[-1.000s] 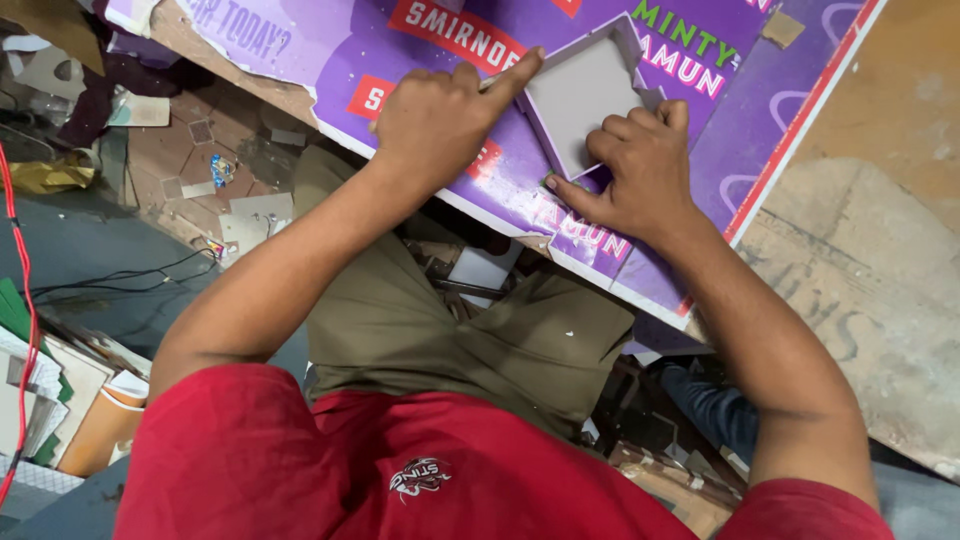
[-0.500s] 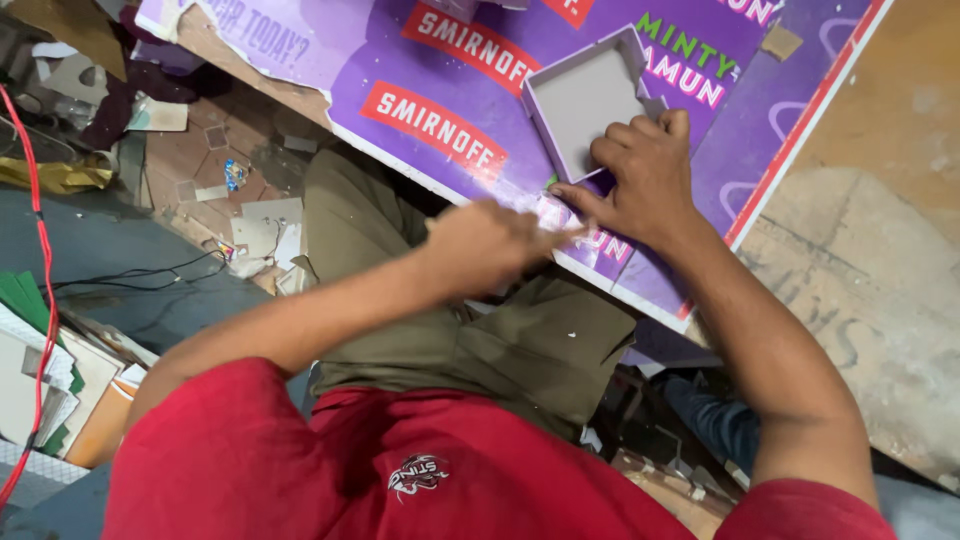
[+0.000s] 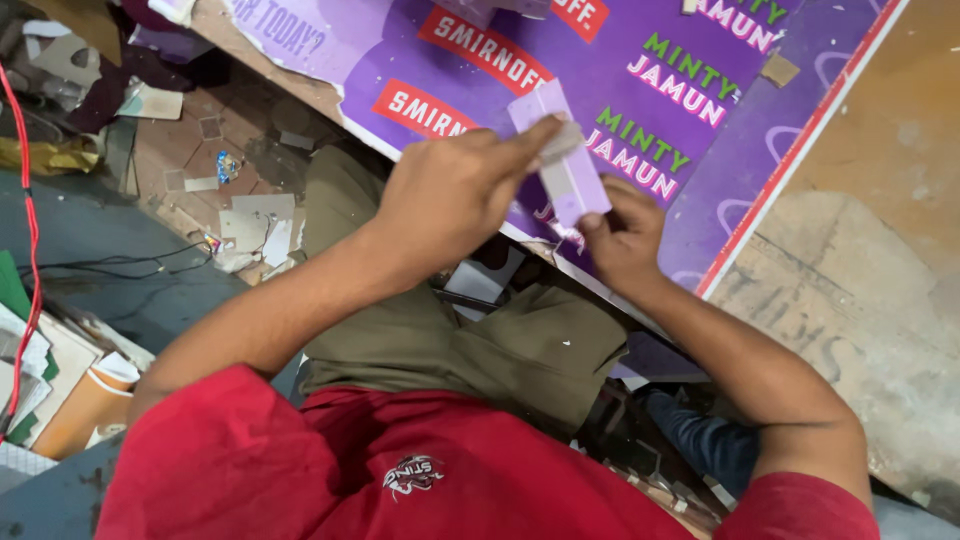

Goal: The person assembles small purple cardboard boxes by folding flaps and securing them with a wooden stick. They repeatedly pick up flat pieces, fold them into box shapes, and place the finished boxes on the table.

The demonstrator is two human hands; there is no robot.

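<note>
My right hand [image 3: 625,240] grips the lower end of a small lilac cardboard piece [image 3: 572,185] and holds it raised on edge above a large purple printed board [image 3: 700,110]. My left hand [image 3: 450,195] reaches in from the left and pinches a small grey scrap [image 3: 562,140] against the piece's upper part with thumb and forefinger. What the grey scrap is cannot be told. The board lies slanted across my olive-trousered lap [image 3: 480,350], under both hands.
Paper and card scraps [image 3: 245,220] litter the floor at left. A red cable [image 3: 35,230] runs down the left edge beside an orange roll [image 3: 85,410]. A worn brown surface [image 3: 880,250] lies right of the board's red border.
The piece lay flat on the board under both hands. My left hand drew back toward my lap, then returned, and the piece is now lifted and turned on edge in my right hand.
</note>
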